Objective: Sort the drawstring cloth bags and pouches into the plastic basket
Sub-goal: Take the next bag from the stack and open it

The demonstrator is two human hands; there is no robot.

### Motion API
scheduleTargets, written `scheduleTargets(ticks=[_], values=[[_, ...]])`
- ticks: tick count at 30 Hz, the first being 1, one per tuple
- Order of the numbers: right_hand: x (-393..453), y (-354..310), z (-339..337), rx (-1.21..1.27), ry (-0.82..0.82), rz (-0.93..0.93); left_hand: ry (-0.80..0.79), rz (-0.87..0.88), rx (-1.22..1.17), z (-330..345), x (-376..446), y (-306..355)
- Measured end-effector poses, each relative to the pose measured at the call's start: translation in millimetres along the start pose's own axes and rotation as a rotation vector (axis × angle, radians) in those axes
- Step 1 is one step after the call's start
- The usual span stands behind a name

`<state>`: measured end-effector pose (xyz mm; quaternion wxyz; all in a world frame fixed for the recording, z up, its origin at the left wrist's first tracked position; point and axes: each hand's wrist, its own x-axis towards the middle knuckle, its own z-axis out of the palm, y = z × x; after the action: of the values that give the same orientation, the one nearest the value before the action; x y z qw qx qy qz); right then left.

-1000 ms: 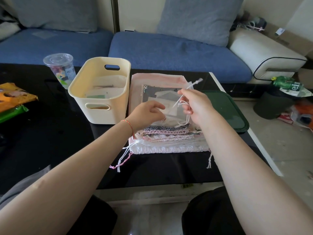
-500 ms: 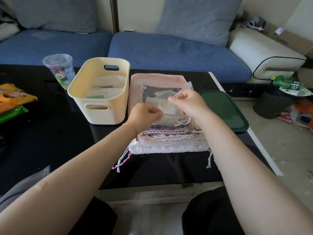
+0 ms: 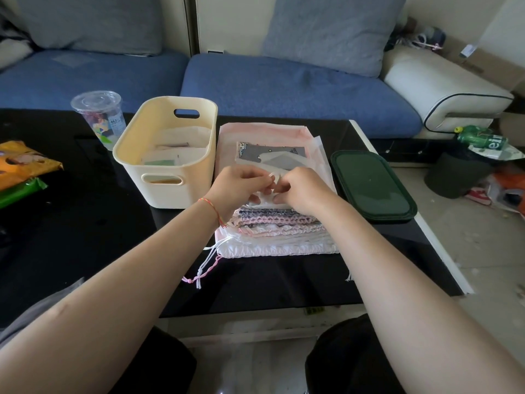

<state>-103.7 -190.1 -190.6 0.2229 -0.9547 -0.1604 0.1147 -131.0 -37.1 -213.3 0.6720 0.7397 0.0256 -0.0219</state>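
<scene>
Both my hands on the top pouch's drawstring

My left hand (image 3: 238, 184) and right hand (image 3: 302, 189) pinch the white drawstring (image 3: 272, 176) over the pouch stack (image 3: 272, 223), just right of the cream basket (image 3: 166, 155).

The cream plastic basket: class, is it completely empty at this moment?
No. The cream plastic basket already holds a few flat pouches lying on its bottom, left of the stack of drawstring bags.

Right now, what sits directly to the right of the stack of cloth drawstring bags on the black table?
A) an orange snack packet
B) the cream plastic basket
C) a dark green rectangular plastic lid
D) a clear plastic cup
C: the dark green rectangular plastic lid lies right of the stack of cloth drawstring bags; the cup, packet and basket are all on the left.
</scene>
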Motion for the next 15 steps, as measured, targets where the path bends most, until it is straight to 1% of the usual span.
scheduleTargets(ticks=[2,4,8,11,13,15], values=[[0,0,0,0.006,0.002,-0.007,0.004,0.020,0.057,-1,1,0],[0,-1,-1,-0.011,0.011,-0.018,0.055,0.038,0.166,-1,3,-2],[-1,-1,-9,-0.031,0.104,-0.093,0.131,0.072,0.329,0,6,-10],[-4,-3,-18,0.092,0.077,-0.103,0.083,0.087,0.386,-1,4,-8],[-6,-4,-24,0.239,0.056,-0.080,0.021,0.078,0.431,0,3,-4],[-6,-4,-26,0.367,0.080,-0.048,-0.037,0.041,0.430,0,1,0]])
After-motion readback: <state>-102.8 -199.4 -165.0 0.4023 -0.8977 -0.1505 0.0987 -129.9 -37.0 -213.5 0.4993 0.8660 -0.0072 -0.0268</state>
